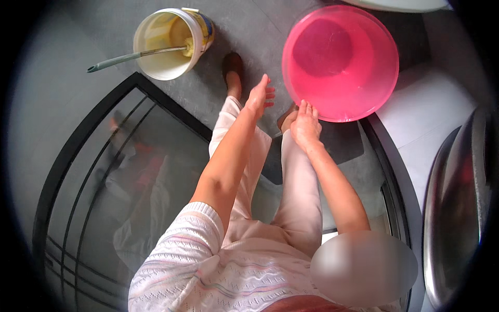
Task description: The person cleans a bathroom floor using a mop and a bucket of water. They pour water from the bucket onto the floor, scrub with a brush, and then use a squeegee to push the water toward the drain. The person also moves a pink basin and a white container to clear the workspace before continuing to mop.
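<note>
My left hand (pixel 261 95) is held above the floor between a bucket and a tub, palm turned sideways, fingers a little apart and nothing in them. My right hand (pixel 307 123) is at the lower left rim of a large round pink plastic tub (pixel 362 84); its fingers are extended close together, and the thumb is hidden. Whether it grips the rim cannot be told. At the upper left is a white plastic bucket (pixel 167 70) with yellowish residue inside. A brush (pixel 117 61) with a grey-green handle and yellow bristles leans in it.
A black-framed glass panel (pixel 50 175) with dark curved lines spreads at the left and under my legs. My feet are on the grey floor (pixel 257 43) between bucket and tub. A shiny curved metal object (pixel 448 218) stands at the right. Part of a pale rounded object (pixel 405 4) shows at the top.
</note>
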Motion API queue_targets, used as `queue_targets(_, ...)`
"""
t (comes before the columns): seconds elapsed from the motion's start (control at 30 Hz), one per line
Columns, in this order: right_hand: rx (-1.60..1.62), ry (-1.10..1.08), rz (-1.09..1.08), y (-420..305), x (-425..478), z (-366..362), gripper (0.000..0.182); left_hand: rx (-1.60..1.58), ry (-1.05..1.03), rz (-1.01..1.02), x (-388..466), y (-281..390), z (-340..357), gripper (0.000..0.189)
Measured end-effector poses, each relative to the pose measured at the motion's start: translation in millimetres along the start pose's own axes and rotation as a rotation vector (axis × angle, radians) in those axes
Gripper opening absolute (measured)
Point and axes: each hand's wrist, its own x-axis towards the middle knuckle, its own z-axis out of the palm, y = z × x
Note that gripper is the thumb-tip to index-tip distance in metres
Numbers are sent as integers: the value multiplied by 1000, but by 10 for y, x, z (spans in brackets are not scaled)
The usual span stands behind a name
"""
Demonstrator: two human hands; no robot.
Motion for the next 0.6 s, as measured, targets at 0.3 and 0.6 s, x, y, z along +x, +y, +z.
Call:
queue_targets(0.3, 42, -80, -13, -110, -200, 385, 51, -240, -298, 132, 412, 562, 64, 57)
queue_targets(0.6, 37, -68, -40, -241, -346, 699, 62, 238, -124, 250, 928, 1126, 98, 79)
